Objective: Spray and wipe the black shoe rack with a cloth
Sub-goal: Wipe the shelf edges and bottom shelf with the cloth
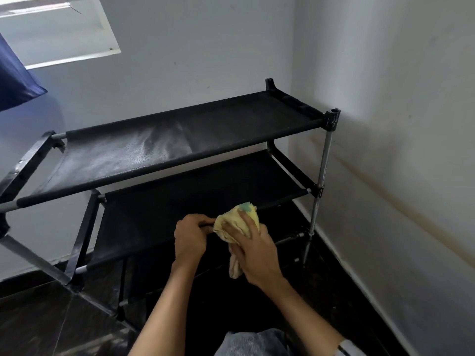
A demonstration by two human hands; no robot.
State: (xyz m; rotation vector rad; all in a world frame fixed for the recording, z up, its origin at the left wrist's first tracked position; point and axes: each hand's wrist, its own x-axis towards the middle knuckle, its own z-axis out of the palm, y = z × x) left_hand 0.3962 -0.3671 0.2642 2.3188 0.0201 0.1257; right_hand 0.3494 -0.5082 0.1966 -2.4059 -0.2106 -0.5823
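Black shoe rack [159, 152] in the corner, top shelf dusty (grey streaks); left hand [189, 238] gripping its middle front rail, right hand [253, 255] clamping yellow cloth [235, 224] there. Best wiped along the rail with steady pressure

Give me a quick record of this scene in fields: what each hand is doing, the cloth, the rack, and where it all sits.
left hand: left hand grips the front bar of the middle shelf
right hand: right hand holds the yellow cloth against that same bar
cloth: bunched, one end hanging down
rack: black shoe rack, no shoes on it; top shelf shows a pale patch
setting: corner of white walls, dark floor
spray bottle: not visible
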